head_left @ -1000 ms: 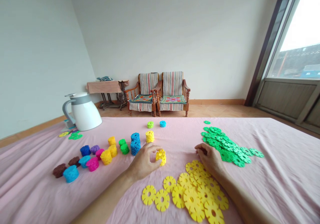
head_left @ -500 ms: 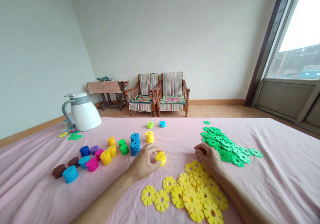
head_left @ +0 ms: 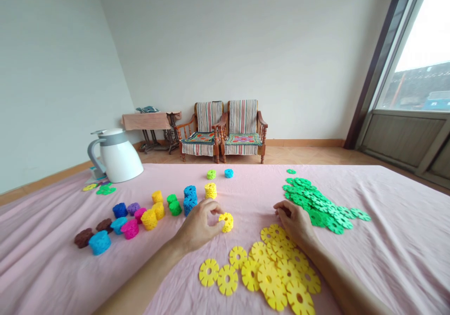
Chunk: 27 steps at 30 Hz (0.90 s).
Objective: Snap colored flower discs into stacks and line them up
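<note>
A short stack of yellow notched discs [head_left: 228, 222] stands on the pink cloth in front of me. Just left of it is my left hand [head_left: 202, 223], thumb and forefinger apart in a curve, their tips close beside the stack; whether they touch it I cannot tell. My right hand [head_left: 293, 219] rests on the cloth with fingers curled together, and nothing shows in them. It lies between a spread of loose yellow discs [head_left: 269, 277] and a heap of green discs [head_left: 312, 200]. Behind my left hand are a taller yellow stack [head_left: 210, 191] and blue stacks [head_left: 190, 200].
More stacks stand to the left: brown [head_left: 83, 238], light blue [head_left: 100, 243], pink [head_left: 130, 229] and yellow [head_left: 149, 220]. A white jug [head_left: 121, 158] is at the far left. Small lime [head_left: 211, 174] and blue [head_left: 228, 173] stacks sit near the far edge. Two chairs stand beyond.
My left hand has drawn slightly left, its thumb and forefinger coming away from around the yellow stack, which stays in place. My right hand has hardly moved.
</note>
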Tool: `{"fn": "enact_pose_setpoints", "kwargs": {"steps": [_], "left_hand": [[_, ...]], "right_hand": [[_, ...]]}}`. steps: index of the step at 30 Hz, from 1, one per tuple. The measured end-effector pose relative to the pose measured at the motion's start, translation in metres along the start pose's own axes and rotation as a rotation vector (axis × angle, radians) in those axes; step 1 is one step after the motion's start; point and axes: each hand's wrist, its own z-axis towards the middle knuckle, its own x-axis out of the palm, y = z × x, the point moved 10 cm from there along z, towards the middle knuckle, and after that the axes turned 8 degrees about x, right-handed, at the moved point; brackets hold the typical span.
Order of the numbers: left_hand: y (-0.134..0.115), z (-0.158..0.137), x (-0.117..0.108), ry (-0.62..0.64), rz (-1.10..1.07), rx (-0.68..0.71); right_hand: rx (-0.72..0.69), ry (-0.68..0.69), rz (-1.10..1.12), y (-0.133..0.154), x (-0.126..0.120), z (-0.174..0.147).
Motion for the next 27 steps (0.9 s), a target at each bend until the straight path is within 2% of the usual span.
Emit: {"fn": "enact_pose_setpoints", "kwargs": {"steps": [2,6,8,13,27], "left_hand": [[-0.006,-0.004,-0.002,0.091,-0.007,0.01],[-0.021,-0.031,0.009,0.415,-0.074,0.071],[-0.021,-0.047,0.011,0.49,-0.058,0.051],[-0.018,-0.068,0.017,0.486,0.0,0.003],[-0.022,-0.066,0.025,0.423,0.064,0.03]], "right_hand": [[0.003,0.002,-0.002,0.0,0.0,0.0],[0.014,0.009,-0.003,-0.002,0.001,0.0],[0.012,0.008,-0.005,-0.002,0.001,0.0],[0.01,0.007,-0.014,-0.002,0.001,0.0],[0.02,0.018,-0.023,-0.001,0.001,-0.002]]}}
